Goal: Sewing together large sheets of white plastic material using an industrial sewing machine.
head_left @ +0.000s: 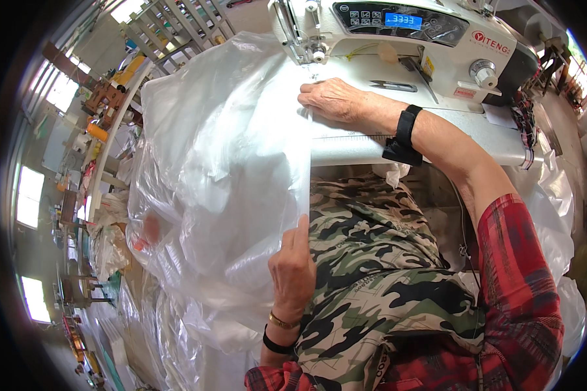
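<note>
My right hand (336, 102) pinches the edge of the translucent white plastic sheet (222, 156) beside the white, blue-screened sewing machine (502, 49); my left hand (292, 270) lies lower along it, grip unclear. Best keep that edge taut, straight.

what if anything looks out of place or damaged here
Nothing stands out as damaged or spilled. The sheet is wrinkled, which seems normal for thin film, and its edge runs fairly straight between the right hand and left hand.
</note>
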`<state>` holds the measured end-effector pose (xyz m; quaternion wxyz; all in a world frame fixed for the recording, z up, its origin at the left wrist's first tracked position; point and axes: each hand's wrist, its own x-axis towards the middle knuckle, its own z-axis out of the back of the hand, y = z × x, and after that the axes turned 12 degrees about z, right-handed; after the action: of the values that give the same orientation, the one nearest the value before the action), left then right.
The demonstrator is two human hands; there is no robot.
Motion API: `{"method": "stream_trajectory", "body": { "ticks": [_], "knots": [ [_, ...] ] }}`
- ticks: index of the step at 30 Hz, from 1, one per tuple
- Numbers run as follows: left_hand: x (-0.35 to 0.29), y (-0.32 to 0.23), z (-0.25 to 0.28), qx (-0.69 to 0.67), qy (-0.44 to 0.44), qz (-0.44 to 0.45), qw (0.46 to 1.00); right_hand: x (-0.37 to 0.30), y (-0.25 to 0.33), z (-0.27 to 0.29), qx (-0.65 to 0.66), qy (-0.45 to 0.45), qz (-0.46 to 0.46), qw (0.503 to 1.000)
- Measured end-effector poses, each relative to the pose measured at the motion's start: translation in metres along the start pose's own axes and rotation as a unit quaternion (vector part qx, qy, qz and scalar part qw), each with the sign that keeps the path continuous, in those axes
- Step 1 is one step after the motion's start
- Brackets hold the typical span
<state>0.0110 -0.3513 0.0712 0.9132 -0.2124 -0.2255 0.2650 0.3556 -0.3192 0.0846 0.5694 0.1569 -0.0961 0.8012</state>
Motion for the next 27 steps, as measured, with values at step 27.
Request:
{"method": "stream_trajectory", "body": {
  "ticks": [27],
  "knots": [
    [0.028,0.009,-0.042,-0.044,0.015,-0.060,0.997,-0.014,0.032,-0.020,-0.011,-0.047,-0.205,0.978]
  ]
}}
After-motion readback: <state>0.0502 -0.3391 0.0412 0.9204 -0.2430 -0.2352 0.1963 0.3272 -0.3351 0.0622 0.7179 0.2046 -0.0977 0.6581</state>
